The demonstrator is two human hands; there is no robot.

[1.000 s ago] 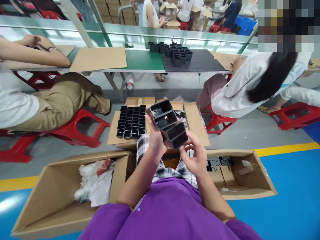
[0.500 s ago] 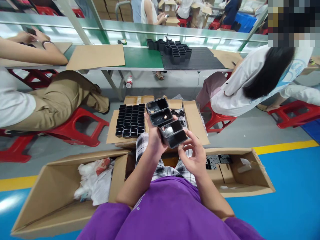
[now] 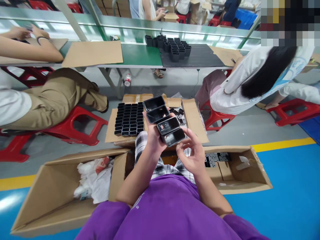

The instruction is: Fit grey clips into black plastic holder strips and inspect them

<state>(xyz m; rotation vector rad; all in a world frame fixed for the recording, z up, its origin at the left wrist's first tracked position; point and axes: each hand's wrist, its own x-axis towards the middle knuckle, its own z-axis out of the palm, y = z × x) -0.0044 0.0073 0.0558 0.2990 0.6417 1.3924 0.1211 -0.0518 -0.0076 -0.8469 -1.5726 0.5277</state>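
Observation:
Several black open-topped plastic boxes (image 3: 168,126) lie side by side in a slanting row above my lap, their open ends facing me. My left hand (image 3: 155,138) is wrapped round them from the left and below. The inside of one lower box shows a round detail and a small bright patch. At the lower right end of the row, the bent fingers of my right hand (image 3: 191,151) touch the edge of the last box; its thumb is curled in close by. Just beyond, rows of similar black boxes (image 3: 129,119) stand on a cardboard carton (image 3: 111,128).
Loose black parts (image 3: 178,115) lie in the open carton ahead. An open box (image 3: 32,196) with white plastic bags stands left; another (image 3: 260,180) with black pieces stands right. More black boxes (image 3: 175,48) sit on the bench (image 3: 140,55). Seated people flank me on red stools (image 3: 80,121).
The row of boxes has tilted slightly in my left hand, so light falls into different boxes. My right hand has shifted a little along the end box. The view has moved slightly.

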